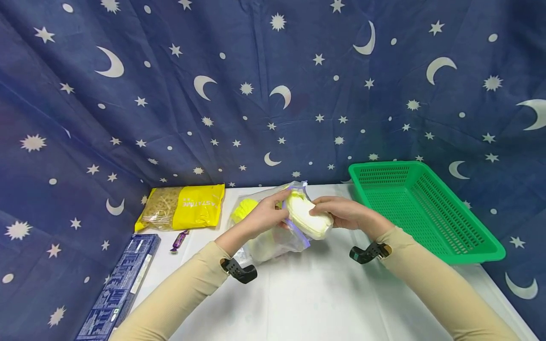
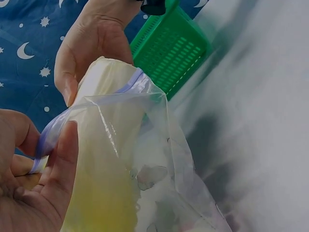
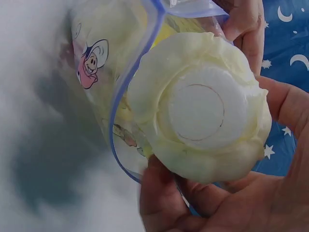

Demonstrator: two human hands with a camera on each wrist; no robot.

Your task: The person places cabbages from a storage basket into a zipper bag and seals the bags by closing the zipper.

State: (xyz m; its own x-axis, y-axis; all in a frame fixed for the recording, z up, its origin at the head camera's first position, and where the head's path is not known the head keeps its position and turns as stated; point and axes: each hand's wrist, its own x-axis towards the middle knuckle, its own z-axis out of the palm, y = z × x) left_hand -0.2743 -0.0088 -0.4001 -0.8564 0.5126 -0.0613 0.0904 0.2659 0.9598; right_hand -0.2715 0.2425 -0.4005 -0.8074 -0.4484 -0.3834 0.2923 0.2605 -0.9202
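Note:
A clear plastic zip bag (image 1: 273, 246) with a purple zip strip and cartoon prints lies tilted over the middle of the table. My left hand (image 1: 265, 214) pinches the edge of its mouth. Something bright yellow (image 1: 244, 208) shows through the plastic. At the mouth, partly inside, is a pale cream object (image 1: 308, 219) with a ruffled edge and a round white end (image 3: 198, 108); its exact kind is unclear. My right hand (image 1: 343, 212) grips the outer end of it, thumb on one side and fingers round the other.
A green plastic basket (image 1: 475, 258) stands on the right. At the back left lies a yellow pasta packet (image 1: 198, 206), with a small purple wrapped candy (image 1: 179, 240) in front. A long blue box (image 1: 119, 289) runs along the left edge. A patterned blue cloth (image 1: 273, 118) hangs behind the table.

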